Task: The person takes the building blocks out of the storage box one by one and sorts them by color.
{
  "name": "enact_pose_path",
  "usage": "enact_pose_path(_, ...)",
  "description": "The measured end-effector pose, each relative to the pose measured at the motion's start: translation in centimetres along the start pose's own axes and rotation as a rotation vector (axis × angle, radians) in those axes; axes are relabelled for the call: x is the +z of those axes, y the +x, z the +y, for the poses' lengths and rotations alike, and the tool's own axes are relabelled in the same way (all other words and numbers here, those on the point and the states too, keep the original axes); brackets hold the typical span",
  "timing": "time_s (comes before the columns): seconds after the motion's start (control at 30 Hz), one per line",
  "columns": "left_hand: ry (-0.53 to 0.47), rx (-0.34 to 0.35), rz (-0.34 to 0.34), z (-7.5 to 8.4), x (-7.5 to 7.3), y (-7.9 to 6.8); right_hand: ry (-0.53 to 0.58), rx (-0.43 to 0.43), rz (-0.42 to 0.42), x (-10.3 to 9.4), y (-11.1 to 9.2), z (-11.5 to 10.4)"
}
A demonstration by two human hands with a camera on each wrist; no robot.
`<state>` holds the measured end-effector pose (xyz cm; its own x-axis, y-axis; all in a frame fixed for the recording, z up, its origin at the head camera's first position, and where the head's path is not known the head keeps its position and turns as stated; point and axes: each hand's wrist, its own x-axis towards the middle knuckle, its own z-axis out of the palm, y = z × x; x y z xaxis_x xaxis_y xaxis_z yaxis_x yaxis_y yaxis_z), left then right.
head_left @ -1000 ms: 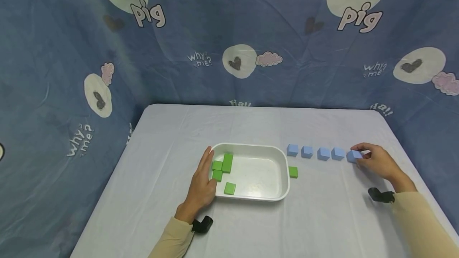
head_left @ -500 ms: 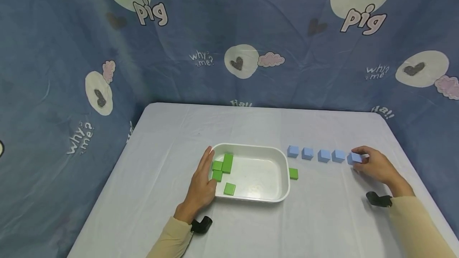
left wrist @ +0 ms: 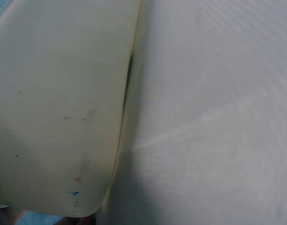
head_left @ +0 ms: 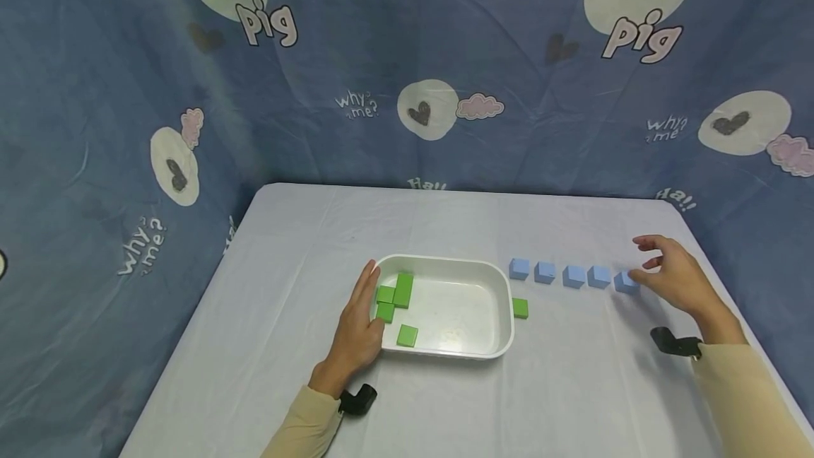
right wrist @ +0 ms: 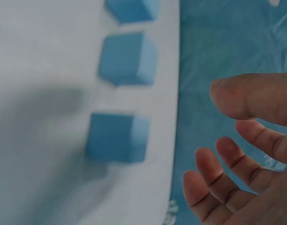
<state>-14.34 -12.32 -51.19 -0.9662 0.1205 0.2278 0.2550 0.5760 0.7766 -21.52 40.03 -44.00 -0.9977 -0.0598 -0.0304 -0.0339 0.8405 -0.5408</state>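
In the head view, my left hand (head_left: 353, 331) rests against the left end of a white tray (head_left: 458, 356), its fingers straight along the wall and its thumb at the rim. Several green blocks (head_left: 403, 290) lie in the tray's left part. My right hand (head_left: 683, 278) stands over the right end of a row of blue cubes, its thumb and fingers spread. The rightmost blue cube (head_left: 626, 283) sits on the table by the thumb; the right wrist view shows this blue cube (right wrist: 116, 138) apart from the hand.
More blue cubes (head_left: 574, 276) stand in line right of the tray. One green block (head_left: 520, 308) lies on the white tablecloth (head_left: 445, 415) at the tray's right end. A blue printed curtain (head_left: 356, 147) hangs behind and beside the table.
My right hand has let go of the rightmost blue cube, lifting and spreading its fingers. The cube stays at the row's end. My left hand and the tray have not moved.
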Motion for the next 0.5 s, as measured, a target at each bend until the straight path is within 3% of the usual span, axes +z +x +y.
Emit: enact_pose_path(0.5, 0.002, -0.005, 0.002, 0.1, -0.1, 0.0, 0.074, -0.203, 0.043, 0.8, 0.8, -7.5)
